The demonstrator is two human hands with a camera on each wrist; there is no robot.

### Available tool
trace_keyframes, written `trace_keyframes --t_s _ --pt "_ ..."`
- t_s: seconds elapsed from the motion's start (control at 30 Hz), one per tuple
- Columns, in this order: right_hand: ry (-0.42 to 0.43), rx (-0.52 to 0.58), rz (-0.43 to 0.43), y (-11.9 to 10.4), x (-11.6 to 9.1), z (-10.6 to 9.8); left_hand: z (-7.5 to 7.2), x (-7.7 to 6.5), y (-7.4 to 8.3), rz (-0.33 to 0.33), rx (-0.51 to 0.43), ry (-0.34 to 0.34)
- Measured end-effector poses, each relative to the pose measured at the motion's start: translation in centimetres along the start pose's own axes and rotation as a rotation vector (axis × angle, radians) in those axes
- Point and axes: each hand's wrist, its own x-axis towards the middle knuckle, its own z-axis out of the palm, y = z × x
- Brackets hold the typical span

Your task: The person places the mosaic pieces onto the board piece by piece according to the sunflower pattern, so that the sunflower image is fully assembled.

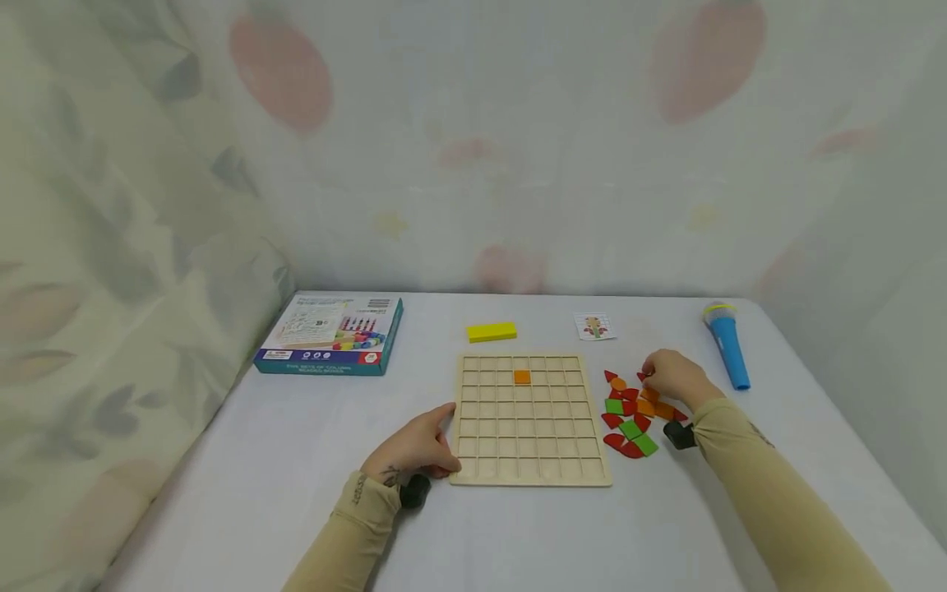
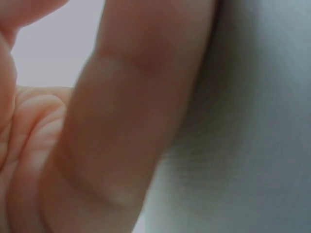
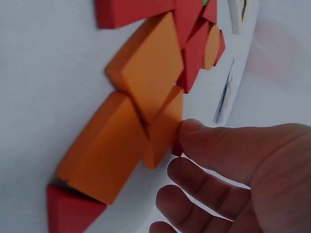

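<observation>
A square wooden grid board (image 1: 531,480) lies on the table, with one orange square block (image 1: 522,377) in a cell of its second row from the top. My left hand (image 1: 416,444) rests at the board's left edge, index finger and thumb spread and touching it. To the right, my right hand (image 1: 676,378) is over a loose cluster of red, green and orange blocks. Its thumb and index finger pinch a small red block (image 3: 178,148), mostly hidden by the fingers. Beside it in the right wrist view lie orange blocks (image 3: 102,150) and a red triangle block (image 3: 73,211).
Behind the board are a yellow block (image 1: 491,331) and a small picture card (image 1: 595,326). A boxed set (image 1: 329,333) lies at the back left, and a blue toy microphone (image 1: 730,349) at the back right. Patterned cloth hangs behind the table.
</observation>
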Motion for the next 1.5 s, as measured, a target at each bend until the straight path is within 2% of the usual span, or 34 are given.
trace_keyframes --t_s 0.17,0.53,0.8,1.03,1.5 --pt "-0.003 0.006 -0.002 0.6 -0.2 0.0 -0.1 0.1 0.4 0.01 -0.008 -0.013" --pt "-0.015 0.078 0.035 0.8 0.3 0.5 0.1 0.0 0.2 -0.023 -0.054 -0.005" --pt "-0.002 0.123 0.022 1.0 0.5 1.4 0.2 -0.2 -0.1 -0.042 -0.039 -0.005" --pt "0.003 0.155 0.028 0.3 0.7 1.8 0.4 -0.4 0.0 -0.022 -0.043 0.002" --pt "0.003 0.139 0.0 -0.3 1.1 2.0 0.1 -0.1 0.2 -0.011 -0.006 0.001"
